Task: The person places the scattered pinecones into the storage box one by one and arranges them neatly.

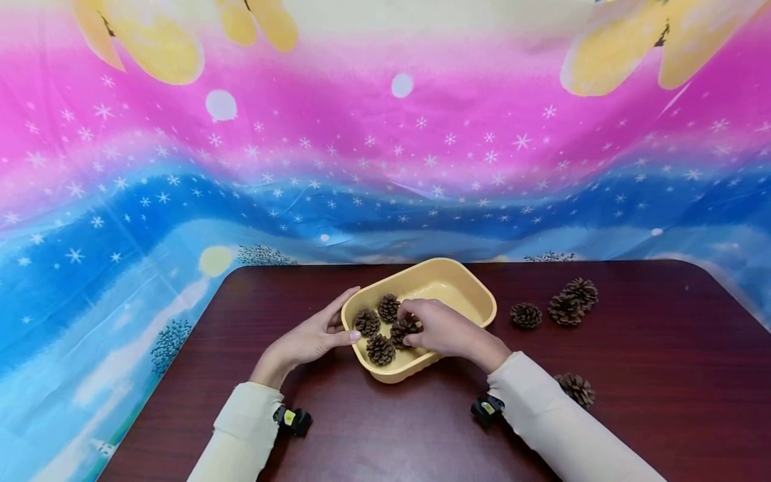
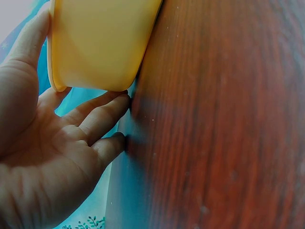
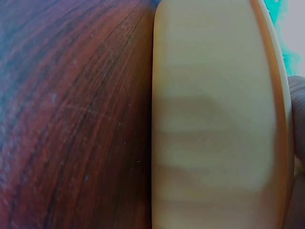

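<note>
A yellow plastic tub sits at an angle on the table, with pine cones gathered at its left end. My left hand holds that end, thumb over the rim and fingers along the outside. In the left wrist view, some fingertips of my left hand rest on the table beside the tub wall. Reaching inside, my right hand pinches a pine cone, partly hidden by its fingers. The right wrist view shows mostly the tub's outer wall, with a bit of my right hand at the rim.
Several loose pine cones lie on the dark red-brown table to the right of the tub. One pine cone is partly covered by my right sleeve. A colourful snowflake cloth hangs behind the table.
</note>
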The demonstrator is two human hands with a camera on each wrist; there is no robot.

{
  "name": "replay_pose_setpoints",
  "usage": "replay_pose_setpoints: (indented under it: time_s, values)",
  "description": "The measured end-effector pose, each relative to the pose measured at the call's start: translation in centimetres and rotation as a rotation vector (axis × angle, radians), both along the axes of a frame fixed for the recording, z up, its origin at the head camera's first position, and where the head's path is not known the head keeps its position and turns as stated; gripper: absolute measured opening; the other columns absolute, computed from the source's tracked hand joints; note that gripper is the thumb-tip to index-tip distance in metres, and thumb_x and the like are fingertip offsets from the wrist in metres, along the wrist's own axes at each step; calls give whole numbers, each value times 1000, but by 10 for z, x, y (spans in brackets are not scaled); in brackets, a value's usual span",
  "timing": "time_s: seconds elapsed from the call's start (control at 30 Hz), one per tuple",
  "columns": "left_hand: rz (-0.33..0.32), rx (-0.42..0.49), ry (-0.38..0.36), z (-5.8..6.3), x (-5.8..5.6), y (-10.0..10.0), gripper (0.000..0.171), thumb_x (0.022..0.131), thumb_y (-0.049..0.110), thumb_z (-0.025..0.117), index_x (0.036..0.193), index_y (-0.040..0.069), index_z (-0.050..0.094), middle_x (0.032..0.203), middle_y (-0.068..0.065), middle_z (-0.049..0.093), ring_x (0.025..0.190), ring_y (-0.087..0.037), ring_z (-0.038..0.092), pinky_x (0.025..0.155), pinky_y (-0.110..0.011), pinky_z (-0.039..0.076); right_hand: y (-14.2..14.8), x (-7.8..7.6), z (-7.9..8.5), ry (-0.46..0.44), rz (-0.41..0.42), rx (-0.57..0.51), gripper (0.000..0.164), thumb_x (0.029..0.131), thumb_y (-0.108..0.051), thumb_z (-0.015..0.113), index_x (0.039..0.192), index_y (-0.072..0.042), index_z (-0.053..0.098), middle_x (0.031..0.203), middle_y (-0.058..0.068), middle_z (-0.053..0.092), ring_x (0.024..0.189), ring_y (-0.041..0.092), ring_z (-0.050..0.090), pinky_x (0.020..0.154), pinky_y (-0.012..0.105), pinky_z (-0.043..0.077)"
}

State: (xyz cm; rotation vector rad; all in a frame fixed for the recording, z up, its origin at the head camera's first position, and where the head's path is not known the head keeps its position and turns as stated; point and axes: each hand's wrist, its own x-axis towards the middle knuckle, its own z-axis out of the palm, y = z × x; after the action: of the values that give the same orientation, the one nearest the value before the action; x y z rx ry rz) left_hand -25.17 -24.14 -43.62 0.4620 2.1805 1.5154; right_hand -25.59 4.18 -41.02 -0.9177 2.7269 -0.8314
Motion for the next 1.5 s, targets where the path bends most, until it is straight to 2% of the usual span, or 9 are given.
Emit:
replay_pose_setpoints:
  time_s: [0.33, 0.5, 1.0, 1.13, 1.3, 1.5]
  values:
    - [1, -3, 2, 0, 0, 0, 92, 102, 20, 70, 170, 31, 10, 171, -23, 28, 148, -47, 43, 121, -56, 37, 0, 0, -2, 7, -1, 5, 24, 89, -13, 82, 109, -12, 69, 108, 5, 74, 96, 17, 65, 93, 43, 55]
    - [14, -5, -13, 1, 1, 0, 93, 101, 19, 71, 170, 35, 11, 172, -19, 27, 149, -45, 44, 121, -56, 37, 0, 1, -1, 9, 1, -2, 26, 88, -14, 82, 110, -11, 69, 109, 4, 74, 94, 17, 64, 92, 43, 55]
    - [-7, -2, 6, 0, 0, 0, 92, 102, 21, 70, 170, 29, 8, 170, -24, 28, 148, -47, 43, 121, -56, 38, 0, 1, -1, 30, -16, -6, 30, 88, -15, 82, 115, -8, 70, 115, 7, 75, 104, 21, 67, 100, 46, 54]
    - [-10, 1, 6, 1, 0, 0, 93, 102, 20, 69, 171, 28, 7, 170, -24, 28, 148, -47, 43, 121, -57, 38, 0, 1, -1, 40, -16, -15, 31, 88, -15, 82, 116, -7, 70, 115, 7, 75, 101, 20, 66, 99, 46, 54]
    - [4, -8, -10, 1, -1, 1, 94, 101, 20, 71, 170, 33, 8, 171, -21, 28, 148, -45, 43, 121, -56, 36, 0, 1, -2, 67, -18, -24, 32, 88, -16, 82, 117, -6, 70, 114, 7, 74, 95, 18, 64, 97, 46, 54]
    - [-4, 1, -11, 0, 0, 0, 93, 102, 19, 69, 170, 29, 7, 170, -23, 29, 148, -46, 44, 121, -56, 38, 1, 3, -4, 101, -24, -44, 31, 90, -19, 82, 117, -7, 71, 114, 7, 75, 100, 20, 67, 96, 45, 55]
